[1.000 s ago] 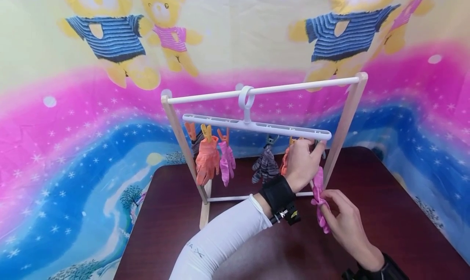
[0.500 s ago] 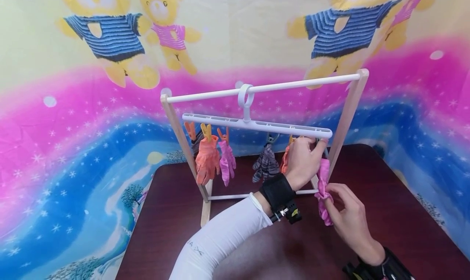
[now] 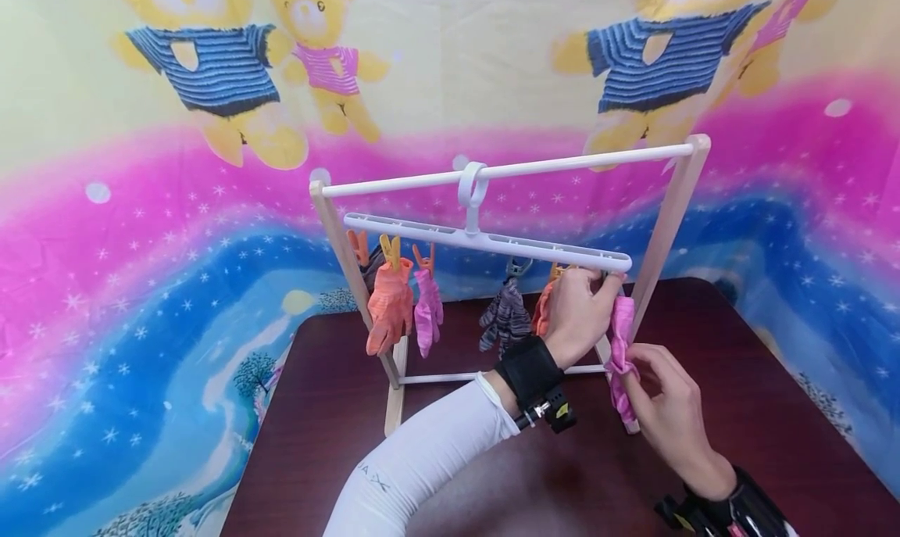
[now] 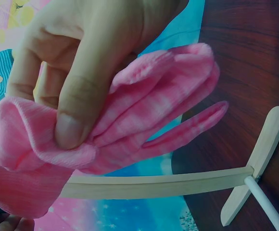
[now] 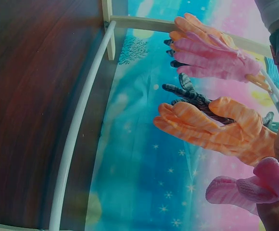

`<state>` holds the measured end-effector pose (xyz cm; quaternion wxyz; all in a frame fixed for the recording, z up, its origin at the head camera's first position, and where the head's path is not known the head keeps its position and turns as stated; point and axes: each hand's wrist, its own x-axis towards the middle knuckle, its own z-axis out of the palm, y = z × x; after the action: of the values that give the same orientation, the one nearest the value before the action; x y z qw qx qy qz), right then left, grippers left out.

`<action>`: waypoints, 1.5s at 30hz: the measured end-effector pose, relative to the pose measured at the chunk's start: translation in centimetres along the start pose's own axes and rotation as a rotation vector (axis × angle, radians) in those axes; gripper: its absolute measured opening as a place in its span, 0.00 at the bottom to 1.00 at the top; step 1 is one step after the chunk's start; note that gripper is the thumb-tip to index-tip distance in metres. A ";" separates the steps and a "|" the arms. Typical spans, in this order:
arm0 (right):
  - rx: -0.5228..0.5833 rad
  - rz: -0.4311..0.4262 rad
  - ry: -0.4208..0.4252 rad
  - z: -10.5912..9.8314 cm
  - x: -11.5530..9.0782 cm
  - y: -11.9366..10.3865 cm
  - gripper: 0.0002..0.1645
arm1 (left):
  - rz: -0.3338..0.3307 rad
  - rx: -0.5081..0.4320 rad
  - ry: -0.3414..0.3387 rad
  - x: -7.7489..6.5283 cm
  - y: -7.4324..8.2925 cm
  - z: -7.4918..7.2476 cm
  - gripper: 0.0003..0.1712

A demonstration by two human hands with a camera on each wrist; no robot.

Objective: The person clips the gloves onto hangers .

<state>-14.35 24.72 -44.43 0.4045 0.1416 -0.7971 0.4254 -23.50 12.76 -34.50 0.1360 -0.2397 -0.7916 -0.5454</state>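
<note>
My left hand (image 3: 583, 306) is at the right end of the white hanger (image 3: 555, 250), thumb and fingers pinching a clothespin that they mostly hide. Below it, my right hand (image 3: 671, 412) pinches a pink striped glove (image 3: 623, 330) with its cuff upward. In the left wrist view, the thumb of the right hand presses the folded cuff of this pink glove (image 4: 144, 110); its fingers hang loose. Left-hand fingertips (image 4: 12, 224) show close to the cuff. An orange glove (image 5: 216, 130) on the hanger is beside the left hand.
The hanger hooks over the white rod (image 3: 583, 162) of a wooden rack (image 3: 668, 232) on a dark table (image 3: 506, 474). Other clipped gloves hang from it: dark grey (image 3: 505, 318), orange (image 3: 390, 306) and pink (image 3: 426, 310). A printed cloth (image 3: 141, 287) covers the wall behind.
My right hand has raised the pink glove, bringing its cuff closer to the left hand. The hanger has swung slightly left. The left hand stays almost in place.
</note>
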 end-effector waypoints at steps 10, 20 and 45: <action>0.018 -0.045 0.048 0.1 0.9 0.1 0.23 | -0.022 -0.005 -0.007 -0.2 -0.1 0.0 0.26; -0.026 0.019 0.018 -0.1 -0.1 0.2 0.21 | -0.034 -0.079 -0.027 0.1 0.0 -0.7 0.19; 0.005 -0.070 0.121 0.2 1.1 0.7 0.23 | -0.042 -0.120 -0.022 0.2 -0.3 -0.7 0.19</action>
<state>-15.60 25.12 -44.05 0.4662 0.1443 -0.7648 0.4207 -23.84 12.07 -34.37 0.1014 -0.2366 -0.7637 -0.5920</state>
